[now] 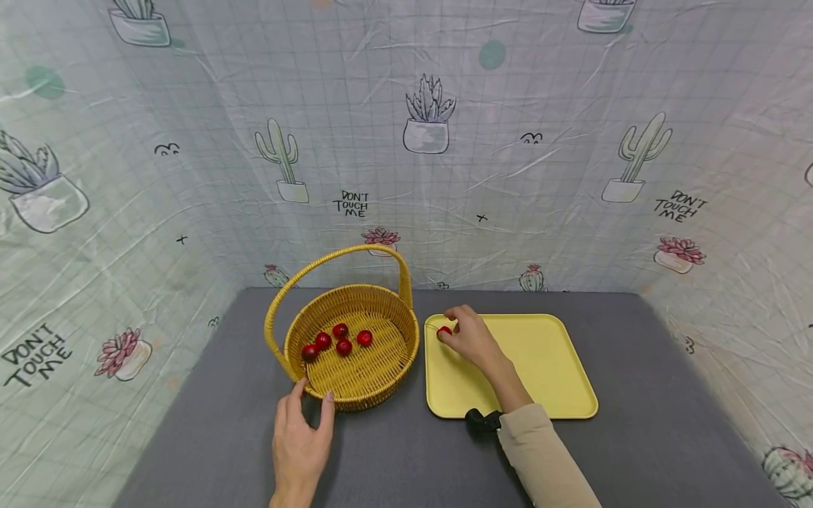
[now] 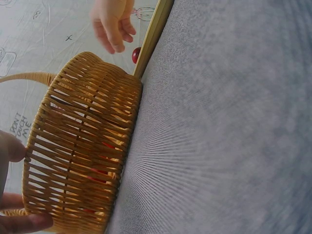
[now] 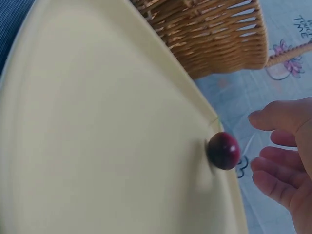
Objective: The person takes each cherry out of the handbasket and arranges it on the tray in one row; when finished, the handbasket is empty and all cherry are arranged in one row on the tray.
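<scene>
My left hand touches the near rim of a yellow wicker basket, its thumb and fingers spread apart beside the handle's near foot. Several red cherries lie inside the basket toward its left. Over the left end of a yellow tray, my right hand hovers with thumb and fingers parted. Below it a single dark red cherry with a thin stem lies by the tray's edge. The right wrist view shows a gap between this cherry and the fingers.
The basket's tall arched handle rises above its rim. Basket and tray stand side by side on a grey tabletop. A printed curtain hangs behind and at both sides. A black strap-like piece is at the right wrist.
</scene>
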{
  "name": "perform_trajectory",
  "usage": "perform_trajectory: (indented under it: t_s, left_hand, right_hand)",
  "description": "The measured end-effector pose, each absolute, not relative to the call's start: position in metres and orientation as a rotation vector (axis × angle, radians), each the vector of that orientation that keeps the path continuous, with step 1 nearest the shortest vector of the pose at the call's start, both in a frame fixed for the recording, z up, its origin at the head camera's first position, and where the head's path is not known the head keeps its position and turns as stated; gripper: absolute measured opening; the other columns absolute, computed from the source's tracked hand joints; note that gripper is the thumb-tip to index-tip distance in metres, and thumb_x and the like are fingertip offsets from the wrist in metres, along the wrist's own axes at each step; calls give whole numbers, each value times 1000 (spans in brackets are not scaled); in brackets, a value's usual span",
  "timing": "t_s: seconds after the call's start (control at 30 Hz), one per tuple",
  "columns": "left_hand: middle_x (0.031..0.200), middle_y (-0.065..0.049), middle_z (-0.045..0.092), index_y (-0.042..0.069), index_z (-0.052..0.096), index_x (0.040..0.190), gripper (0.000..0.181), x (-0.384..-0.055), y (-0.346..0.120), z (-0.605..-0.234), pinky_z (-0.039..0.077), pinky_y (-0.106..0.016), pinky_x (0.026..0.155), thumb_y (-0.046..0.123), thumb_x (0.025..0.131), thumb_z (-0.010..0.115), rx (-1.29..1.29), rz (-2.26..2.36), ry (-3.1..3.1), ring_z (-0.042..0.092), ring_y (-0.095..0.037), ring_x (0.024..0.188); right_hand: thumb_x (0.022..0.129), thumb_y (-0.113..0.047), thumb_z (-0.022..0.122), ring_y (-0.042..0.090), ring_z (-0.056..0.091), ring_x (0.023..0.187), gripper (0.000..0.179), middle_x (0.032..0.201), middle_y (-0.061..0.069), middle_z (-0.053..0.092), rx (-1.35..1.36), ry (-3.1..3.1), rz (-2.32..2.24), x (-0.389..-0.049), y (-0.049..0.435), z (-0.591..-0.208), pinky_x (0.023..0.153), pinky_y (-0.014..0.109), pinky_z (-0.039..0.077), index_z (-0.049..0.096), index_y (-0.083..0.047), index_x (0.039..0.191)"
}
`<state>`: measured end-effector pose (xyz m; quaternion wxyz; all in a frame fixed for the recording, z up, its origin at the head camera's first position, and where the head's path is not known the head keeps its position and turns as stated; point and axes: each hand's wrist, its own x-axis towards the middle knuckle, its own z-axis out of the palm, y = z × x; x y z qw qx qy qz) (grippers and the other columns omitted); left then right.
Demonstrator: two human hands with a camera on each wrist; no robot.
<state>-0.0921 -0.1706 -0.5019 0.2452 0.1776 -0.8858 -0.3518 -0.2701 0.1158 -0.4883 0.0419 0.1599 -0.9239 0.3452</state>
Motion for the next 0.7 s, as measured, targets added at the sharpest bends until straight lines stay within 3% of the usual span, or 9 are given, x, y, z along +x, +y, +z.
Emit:
perform_trajectory:
  t_s: [0.27, 0.7]
  left_hand:
    - [123, -20, 59, 5, 53, 139, 56, -92, -171, -501, 47, -60, 94, 41, 97, 64, 501, -967, -2429, 58, -40, 116]
    - [125, -17, 56, 6, 55, 137, 54, -93, -171, -503, 49, -60, 90, 37, 95, 67, 499, -964, -2411, 60, -41, 115]
  right_hand:
    - [91, -19, 71, 22, 61, 89, 38, 119, 18, 64, 549, -2766, 1068, -265, 109, -472, 73, 33, 52, 65, -2, 124]
    - [94, -19, 70, 27, 63, 95, 34, 115, 9, 62, 648, -2697, 1101, -255, 85, -450, 78, 35, 54, 64, -7, 125]
